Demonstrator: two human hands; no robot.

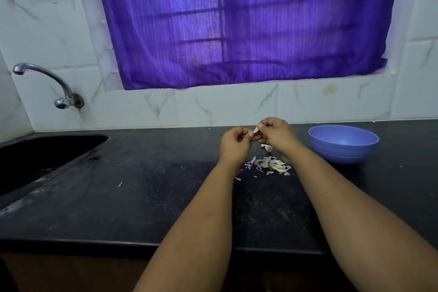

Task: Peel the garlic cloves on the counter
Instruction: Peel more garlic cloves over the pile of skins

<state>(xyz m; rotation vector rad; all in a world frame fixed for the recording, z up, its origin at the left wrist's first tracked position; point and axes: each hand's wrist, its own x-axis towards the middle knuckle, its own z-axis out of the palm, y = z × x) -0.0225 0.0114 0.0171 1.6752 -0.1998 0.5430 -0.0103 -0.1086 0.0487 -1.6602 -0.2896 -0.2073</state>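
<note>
My right hand [276, 134] pinches a small pale garlic clove [256, 130] above the black counter [142, 185]. My left hand [234, 143] is right beside it, fingers curled, its thumb and fingertips at the clove's lower end. Below the hands a heap of white garlic skins [270, 165] lies on the counter. Another clove [267, 147] sits on the counter just under my right hand, partly hidden by it.
A blue plastic bowl [343, 143] stands to the right of my hands. A dark sink [35, 156] is set into the counter at the left, with a metal tap [47, 83] on the tiled wall. A purple curtain [237, 21] hangs behind.
</note>
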